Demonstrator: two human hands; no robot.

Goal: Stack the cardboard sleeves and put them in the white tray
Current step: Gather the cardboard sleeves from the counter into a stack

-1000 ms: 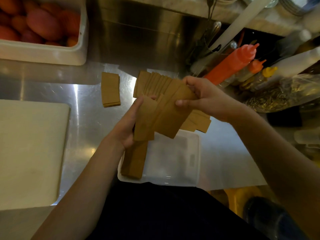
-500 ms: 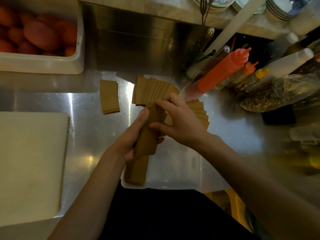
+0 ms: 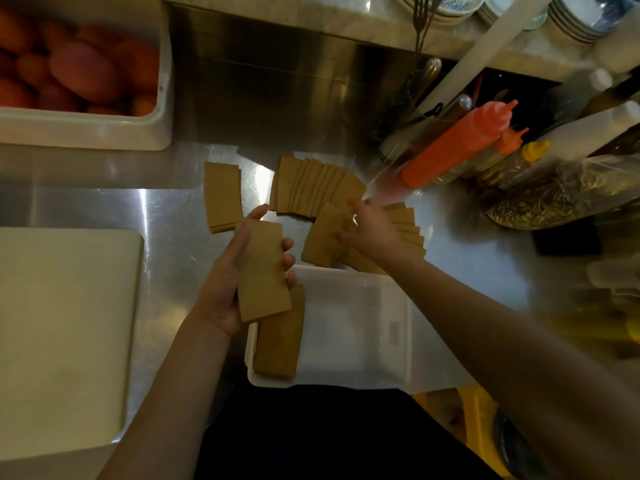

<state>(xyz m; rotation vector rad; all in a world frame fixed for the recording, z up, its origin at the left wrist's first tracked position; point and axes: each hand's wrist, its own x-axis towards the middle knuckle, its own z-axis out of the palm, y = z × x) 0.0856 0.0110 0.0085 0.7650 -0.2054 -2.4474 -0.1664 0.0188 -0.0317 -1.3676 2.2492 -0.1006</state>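
Right hand (image 3: 372, 230) has split off from the left since half a second ago: both were squaring one bundle together, now it's out over the fanned sleeves (image 3: 317, 192) at the back of the steel tabletop (image 3: 166, 244), pinching a loose sleeve (image 3: 323, 237). That part of the frame is blurred, so can't tell if it holds one or several.

Left hand (image 3: 228, 289) sits palm up above the near-left corner of the white tray (image 3: 349, 327), fingers curled around a squared stack of sleeves (image 3: 263, 271), thumb along its left edge. Stack is tilted, clear of the tray.

Progress, my read: early to mid.
- Done: one stack (image 3: 278, 337) lying flat in the tray against its left wall.
- In hand: second stack, not yet placed.
- Left: the back fan, another fanned run (image 3: 407, 226) under and beyond the right hand, plus a small separate pile (image 3: 221, 197) just left of the fan.

Rest of the tray is bare.
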